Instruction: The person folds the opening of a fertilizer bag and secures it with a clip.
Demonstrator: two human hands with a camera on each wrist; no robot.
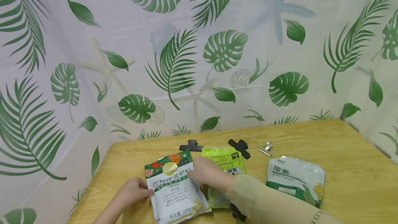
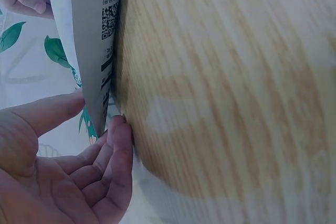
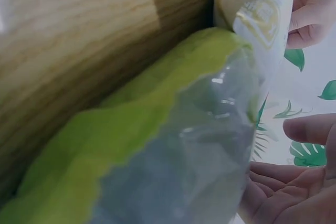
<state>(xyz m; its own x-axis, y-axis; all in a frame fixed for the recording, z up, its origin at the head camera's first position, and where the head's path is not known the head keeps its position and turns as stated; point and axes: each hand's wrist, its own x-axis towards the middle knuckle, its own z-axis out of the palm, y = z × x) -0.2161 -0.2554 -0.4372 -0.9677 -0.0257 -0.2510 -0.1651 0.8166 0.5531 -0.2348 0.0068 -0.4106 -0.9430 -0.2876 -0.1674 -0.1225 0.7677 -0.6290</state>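
A white fertilizer bag (image 1: pixel 172 196) with a green and orange top band lies at the front of the table. My left hand (image 1: pixel 135 191) pinches its left edge, thumb on the printed face. In the left wrist view, the thumb and fingers (image 2: pixel 122 150) lie on opposite sides of the bag's edge (image 2: pixel 94 56). My right hand (image 1: pixel 211 174) is at the bag's upper right edge, above a lime-green bag (image 1: pixel 222 156). In the right wrist view, its thumb (image 3: pixel 307 128) stands apart from its extended fingers, beside the green bag (image 3: pixel 142 114); their contact is partly hidden.
Behind the bags lie two black clips, one at the left (image 1: pixel 191 145) and one at the right (image 1: pixel 239 148). A silver clip (image 1: pixel 265 148) sits farther right. A white and green bag (image 1: pixel 295 177) lies on the right of the wooden table (image 1: pixel 348 172). Another black object (image 1: pixel 237 213) shows beside the right sleeve.
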